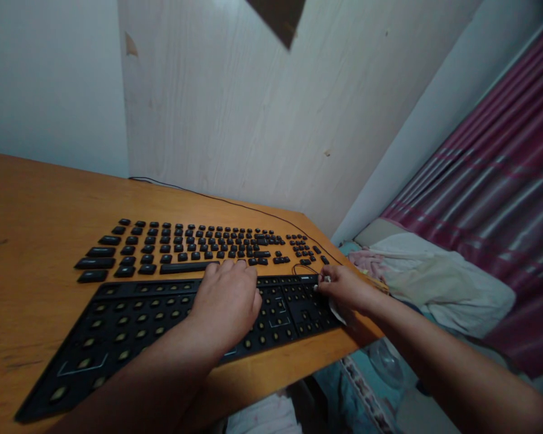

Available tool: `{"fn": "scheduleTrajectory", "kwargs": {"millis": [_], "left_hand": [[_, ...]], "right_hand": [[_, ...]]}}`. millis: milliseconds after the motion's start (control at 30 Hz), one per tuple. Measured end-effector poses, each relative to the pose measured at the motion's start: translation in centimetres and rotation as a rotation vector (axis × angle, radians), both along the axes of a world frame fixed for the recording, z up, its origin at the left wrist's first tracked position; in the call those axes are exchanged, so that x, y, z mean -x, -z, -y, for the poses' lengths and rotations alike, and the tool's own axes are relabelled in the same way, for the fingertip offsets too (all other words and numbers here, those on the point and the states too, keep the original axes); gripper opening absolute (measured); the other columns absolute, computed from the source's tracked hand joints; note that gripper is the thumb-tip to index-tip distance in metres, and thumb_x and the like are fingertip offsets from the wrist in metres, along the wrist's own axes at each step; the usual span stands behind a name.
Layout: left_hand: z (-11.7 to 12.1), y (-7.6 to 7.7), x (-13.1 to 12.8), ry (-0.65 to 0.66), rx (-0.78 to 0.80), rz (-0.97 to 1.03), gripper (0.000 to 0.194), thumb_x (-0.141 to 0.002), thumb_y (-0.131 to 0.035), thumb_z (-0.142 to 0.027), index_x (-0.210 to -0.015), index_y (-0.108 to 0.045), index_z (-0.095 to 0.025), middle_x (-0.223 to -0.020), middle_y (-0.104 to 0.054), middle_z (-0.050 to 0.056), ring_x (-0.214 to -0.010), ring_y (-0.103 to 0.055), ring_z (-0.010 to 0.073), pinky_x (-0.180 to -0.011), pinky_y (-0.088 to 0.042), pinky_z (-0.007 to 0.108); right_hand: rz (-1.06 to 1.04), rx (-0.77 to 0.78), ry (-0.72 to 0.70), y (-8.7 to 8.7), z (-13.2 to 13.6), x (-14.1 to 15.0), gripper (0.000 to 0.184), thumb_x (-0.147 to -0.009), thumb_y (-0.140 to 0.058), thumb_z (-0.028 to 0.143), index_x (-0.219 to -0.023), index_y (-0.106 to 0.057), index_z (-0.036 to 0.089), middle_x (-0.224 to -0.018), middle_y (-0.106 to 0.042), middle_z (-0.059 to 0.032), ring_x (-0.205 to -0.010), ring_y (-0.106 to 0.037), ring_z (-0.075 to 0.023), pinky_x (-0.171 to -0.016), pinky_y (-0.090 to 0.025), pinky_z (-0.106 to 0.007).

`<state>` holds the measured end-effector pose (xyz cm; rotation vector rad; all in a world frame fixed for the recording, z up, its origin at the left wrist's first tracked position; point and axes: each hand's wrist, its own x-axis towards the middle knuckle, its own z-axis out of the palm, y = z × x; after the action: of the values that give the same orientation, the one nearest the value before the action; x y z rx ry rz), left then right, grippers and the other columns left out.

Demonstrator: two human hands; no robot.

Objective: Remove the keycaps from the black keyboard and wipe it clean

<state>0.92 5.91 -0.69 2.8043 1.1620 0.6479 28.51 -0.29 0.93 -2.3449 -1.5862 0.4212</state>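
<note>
A black keyboard base (131,325) with its keycaps off lies along the desk's front, bare key stems showing. My left hand (228,292) rests across its middle, fingers bent over the far edge; the fingertips are partly hidden. At the right end, over the number pad, my right hand (341,284) pinches a white tissue or cloth (337,312), which hangs out below the palm. Behind the base, the loose black keycaps (165,248) are laid out in rows in keyboard order. A long space bar (185,267) lies nearest the base, just left of my left hand's fingers.
The wooden desk (40,223) meets a pale panel wall (235,108) at the back. A thin black cable (235,205) runs along the desk's rear. To the right, beyond the desk's edge, are crumpled bedding (438,277) and a dark pink curtain (493,175).
</note>
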Motion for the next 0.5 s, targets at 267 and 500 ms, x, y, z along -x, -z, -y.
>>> {"fn": "scheduleTrajectory", "kwargs": {"millis": [267,500], "left_hand": [[0.0,-0.1,0.0,-0.005,0.026,-0.018,0.02,-0.087,-0.047,-0.03,-0.087,-0.063,-0.019,-0.095,-0.064,0.011,-0.098,-0.055,0.0293,-0.088,-0.037,0.043],[0.0,-0.2,0.1,-0.004,0.025,-0.029,0.021,-0.088,-0.046,-0.03,-0.09,-0.063,-0.019,-0.097,-0.064,0.011,-0.099,-0.055,0.0285,-0.087,-0.037,0.042]], "right_hand": [[-0.01,-0.01,0.02,-0.5,1.3,-2.0,0.007,-0.074,-0.062,0.021,-0.076,-0.056,0.018,-0.062,-0.055,0.0029,-0.058,-0.051,-0.0127,-0.052,-0.035,-0.022],[0.009,-0.142,-0.123,-1.1,3.5,-3.6,0.013,-0.08,-0.058,0.03,-0.083,-0.058,0.018,-0.071,-0.06,0.0008,-0.067,-0.055,-0.0149,-0.061,-0.039,-0.023]]}}
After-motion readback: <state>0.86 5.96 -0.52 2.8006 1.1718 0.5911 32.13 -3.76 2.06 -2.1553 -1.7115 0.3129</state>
